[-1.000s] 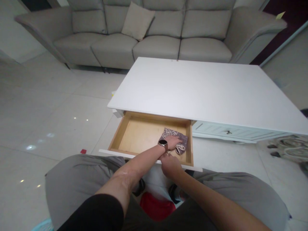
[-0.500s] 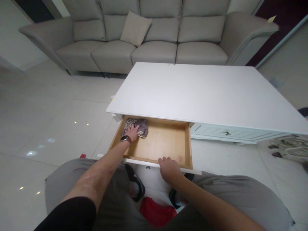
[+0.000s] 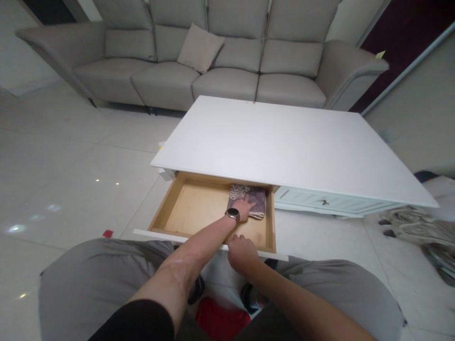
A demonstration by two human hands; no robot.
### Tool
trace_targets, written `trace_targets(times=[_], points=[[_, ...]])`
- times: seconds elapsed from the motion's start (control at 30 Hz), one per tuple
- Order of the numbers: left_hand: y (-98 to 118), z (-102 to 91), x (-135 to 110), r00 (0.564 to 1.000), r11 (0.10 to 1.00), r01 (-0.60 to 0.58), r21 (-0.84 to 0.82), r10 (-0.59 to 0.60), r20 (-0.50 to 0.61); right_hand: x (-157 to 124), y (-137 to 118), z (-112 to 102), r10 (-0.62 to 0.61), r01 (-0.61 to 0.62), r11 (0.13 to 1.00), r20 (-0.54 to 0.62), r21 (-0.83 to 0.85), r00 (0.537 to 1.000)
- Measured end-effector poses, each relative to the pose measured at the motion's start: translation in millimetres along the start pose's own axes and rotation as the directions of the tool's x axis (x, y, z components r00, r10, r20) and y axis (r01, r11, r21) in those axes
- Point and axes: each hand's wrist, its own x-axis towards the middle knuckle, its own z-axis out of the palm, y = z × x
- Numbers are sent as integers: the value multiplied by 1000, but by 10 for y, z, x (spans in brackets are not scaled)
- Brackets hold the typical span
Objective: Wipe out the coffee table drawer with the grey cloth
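My left hand (image 3: 243, 208) lies on a folded, patterned purple-brown cloth (image 3: 258, 196), fingers spread and pressing down. This cloth rests on the floor of a pulled-out wooden drawer (image 3: 192, 203), toward its back right corner. My right hand (image 3: 242, 252) is closed over the top edge of the white drawer front (image 3: 163, 236), just below my left wrist. Its fingertips curl inward over the edge. My left forearm crosses above the drawer front.
The drawer belongs to a white coffee table (image 3: 284, 142). A second drawer (image 3: 320, 201) at its right is closed. Behind stands a grey sofa (image 3: 227, 87) with a cushion (image 3: 200, 47). Something red (image 3: 222, 319) lies between my feet. Rolled fabric (image 3: 415, 227) lies at the right.
My left hand and the cloth have moved from the drawer's back left corner to its right side. My right hand still grips the drawer front. The camera view has shifted slightly.
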Motion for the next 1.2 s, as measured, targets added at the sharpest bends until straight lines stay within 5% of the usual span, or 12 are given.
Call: trace_targets(times=[0.17,0.47,0.63,0.83,1.0,1.2], points=[[197,70,28,993,998,-58,0,57,107,-37,20,-58,-38,37,999,6,21,999],[-452,-129,-488,977,995,25,-101,-2,215,-61,51,-51,-71,71,997,1,-29,998],[-1031,-647,-876,998,967,-66,-247,59,-34,-62,128,0,-135,132,989,-40,-61,990],[-2149,-1245,-1655,965,940,230,-254,-254,-64,-94,234,8,-182,179,983,-96,-40,979],[-2720,-1283,-1989,923,846,378,-375,-376,81,-20,400,-64,-252,276,943,-144,185,957],[-2797,-1086,-1952,919,881,391,-267,-388,66,337,629,-81,-30,103,965,-291,239,956]])
